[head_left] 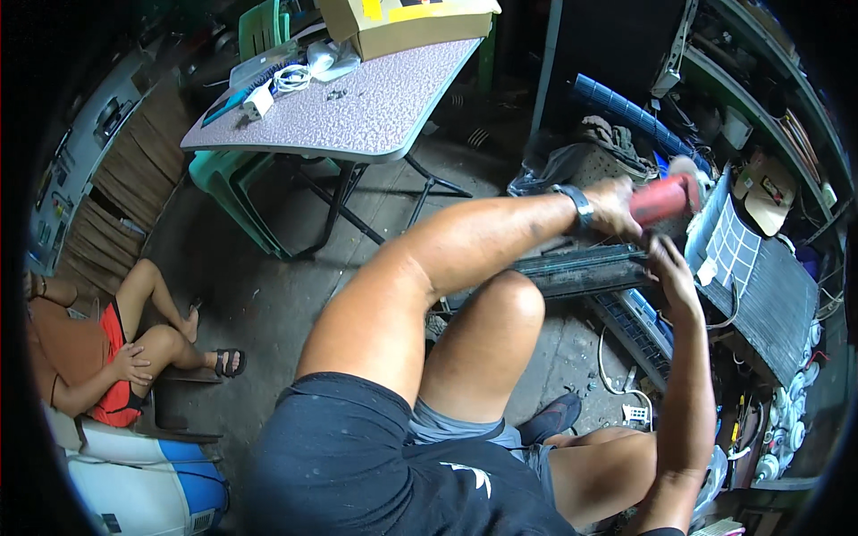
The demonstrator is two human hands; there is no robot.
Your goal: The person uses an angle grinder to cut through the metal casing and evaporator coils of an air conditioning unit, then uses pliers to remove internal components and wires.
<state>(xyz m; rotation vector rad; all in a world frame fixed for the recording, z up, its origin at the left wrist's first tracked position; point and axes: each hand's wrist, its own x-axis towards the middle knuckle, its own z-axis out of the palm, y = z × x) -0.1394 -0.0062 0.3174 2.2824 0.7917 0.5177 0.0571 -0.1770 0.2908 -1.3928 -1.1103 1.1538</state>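
Note:
My left hand [613, 207], with a dark watch on its wrist, is closed round a red cylindrical tool [660, 200]. The tool's far end is blurred, so its kind does not show. Below it, a long dark ribbed piece [581, 273] lies crosswise in front of my raised left knee. My right hand [668, 268] has its fingers curled at the right end of this piece, just under the red tool. Whether those fingers grip the piece or something smaller is partly hidden.
A speckled folding table [375, 112] bears a cardboard box [411, 31] and a white cable [291, 79]. Green chairs stand beside it. A seated person [112, 357] is at left. To the right are a blue fan roller [635, 121], a finned panel [769, 286] and crowded shelves.

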